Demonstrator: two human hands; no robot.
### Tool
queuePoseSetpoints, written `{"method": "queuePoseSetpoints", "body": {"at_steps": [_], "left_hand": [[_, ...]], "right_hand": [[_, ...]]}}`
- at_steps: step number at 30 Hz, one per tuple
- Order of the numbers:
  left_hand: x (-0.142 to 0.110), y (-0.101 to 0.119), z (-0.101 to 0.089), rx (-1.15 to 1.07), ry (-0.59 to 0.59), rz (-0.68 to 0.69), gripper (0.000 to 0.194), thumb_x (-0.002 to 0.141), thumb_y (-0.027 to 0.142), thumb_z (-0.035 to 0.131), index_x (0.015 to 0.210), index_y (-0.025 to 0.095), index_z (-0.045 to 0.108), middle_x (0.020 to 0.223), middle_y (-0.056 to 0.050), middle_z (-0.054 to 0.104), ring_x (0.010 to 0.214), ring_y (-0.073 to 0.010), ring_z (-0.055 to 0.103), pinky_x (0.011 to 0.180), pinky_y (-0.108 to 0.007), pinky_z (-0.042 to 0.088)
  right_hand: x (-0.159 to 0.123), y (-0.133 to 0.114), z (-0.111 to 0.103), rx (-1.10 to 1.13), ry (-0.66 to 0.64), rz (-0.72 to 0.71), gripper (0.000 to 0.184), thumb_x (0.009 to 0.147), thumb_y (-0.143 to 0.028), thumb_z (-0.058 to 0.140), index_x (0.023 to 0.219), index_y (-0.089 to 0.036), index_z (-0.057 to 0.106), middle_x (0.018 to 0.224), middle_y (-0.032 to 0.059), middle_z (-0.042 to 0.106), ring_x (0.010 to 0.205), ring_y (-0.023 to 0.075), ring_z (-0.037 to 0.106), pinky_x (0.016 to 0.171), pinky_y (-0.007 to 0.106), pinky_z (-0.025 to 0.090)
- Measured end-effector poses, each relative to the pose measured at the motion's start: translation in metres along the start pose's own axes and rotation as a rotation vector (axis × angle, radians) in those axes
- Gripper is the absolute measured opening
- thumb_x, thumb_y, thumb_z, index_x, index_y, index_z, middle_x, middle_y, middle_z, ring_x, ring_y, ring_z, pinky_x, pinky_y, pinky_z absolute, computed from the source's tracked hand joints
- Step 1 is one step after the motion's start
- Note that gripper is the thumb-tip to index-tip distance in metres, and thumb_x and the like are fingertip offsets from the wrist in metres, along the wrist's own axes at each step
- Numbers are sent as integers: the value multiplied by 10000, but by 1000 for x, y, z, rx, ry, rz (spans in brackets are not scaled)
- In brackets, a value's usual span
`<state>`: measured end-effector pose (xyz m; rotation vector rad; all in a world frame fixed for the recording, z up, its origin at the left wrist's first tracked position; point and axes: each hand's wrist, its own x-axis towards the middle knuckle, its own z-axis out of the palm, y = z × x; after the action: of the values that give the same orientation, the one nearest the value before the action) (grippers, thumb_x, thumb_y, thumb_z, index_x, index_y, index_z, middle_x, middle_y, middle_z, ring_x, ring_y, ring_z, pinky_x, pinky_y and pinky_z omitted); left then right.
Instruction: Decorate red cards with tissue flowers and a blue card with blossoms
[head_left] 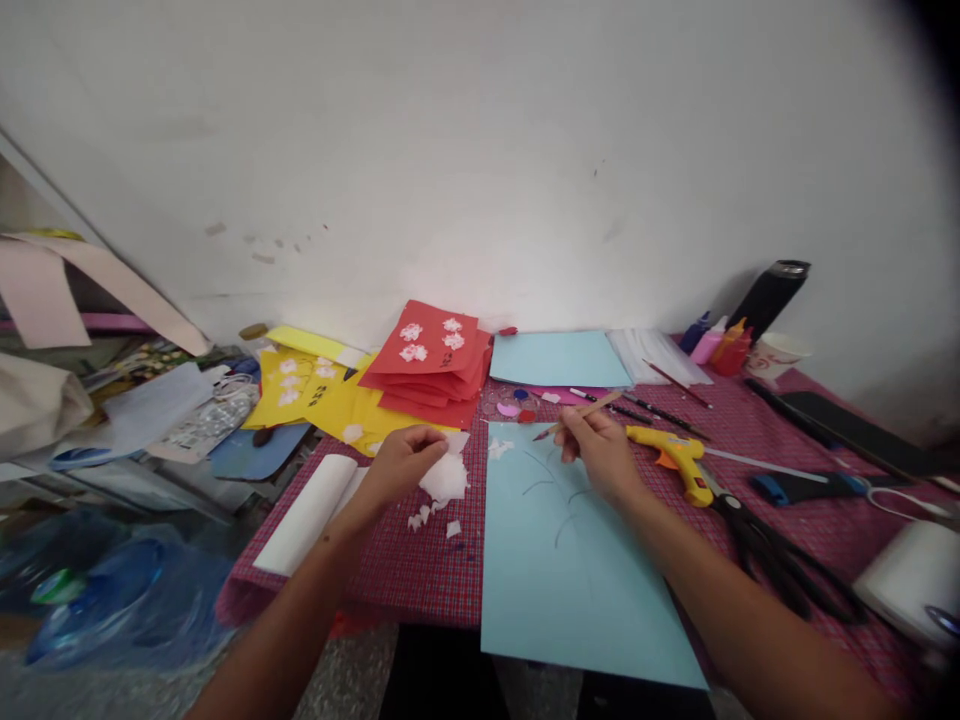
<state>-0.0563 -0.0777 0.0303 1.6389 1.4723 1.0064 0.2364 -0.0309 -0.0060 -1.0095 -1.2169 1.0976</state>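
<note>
A light blue sheet of paper (570, 580) with thin curved pencil lines lies on the red checked tablecloth (420, 570) in front of me. My right hand (600, 450) rests on the sheet's upper part, closed on a thin brown paintbrush (581, 413) that points up and right. My left hand (405, 462) is left of the sheet, fingers pinched on a crumpled piece of white tissue (445, 478). Small white tissue scraps (424, 517) lie below it.
Stacks of red cards (431, 360) and yellow cards (315, 390) with white flowers sit at the back, beside another blue sheet (559, 360). A yellow glue gun (679, 458), black scissors (780, 560), paint bottles (724, 345), a black flask (769, 295) and a white roll (307, 515) surround the work.
</note>
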Motion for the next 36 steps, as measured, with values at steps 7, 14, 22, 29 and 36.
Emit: {"method": "queuePoseSetpoints", "body": {"at_steps": [7,14,22,29,36], "left_hand": [[22,31,59,-608,-30,-112,237,694,333,765,734,145,627,672,-14,646,634,-124,610,642,-258,480],[50,40,104,-907,-41,-161,304,634,245,827,733,148,557,709,-9,651,696,-151,665,717,-313,536],[47,25,119,-1025,-64,-168,306,651,228,833,890,136,665,810,-31,700,739,-127,660,728,-276,526],[43,27,125,-1043,-57,-168,297,647,235,844,888,137,702,842,-45,713,770,-134,664,736,-274,522],[42,26,126,-1032,-70,-159,263,656,237,832,868,139,711,801,-37,703,768,-137,661,740,-278,526]], "right_hand": [[-4,-5,4,121,-37,-48,390,872,-556,589,959,-184,664,726,31,697,435,106,524,417,242,396],[2,-10,-4,374,47,-45,208,812,-371,707,927,-205,654,700,-14,652,465,90,504,436,222,377],[-4,-10,6,394,-86,47,237,789,-392,723,964,-233,703,845,25,683,562,123,551,486,256,451],[-4,-3,8,338,-88,66,236,801,-390,716,985,-244,713,953,44,710,609,126,580,519,254,474],[-3,0,7,288,-92,68,262,788,-404,726,981,-227,718,947,52,715,591,122,580,512,256,472]]}}
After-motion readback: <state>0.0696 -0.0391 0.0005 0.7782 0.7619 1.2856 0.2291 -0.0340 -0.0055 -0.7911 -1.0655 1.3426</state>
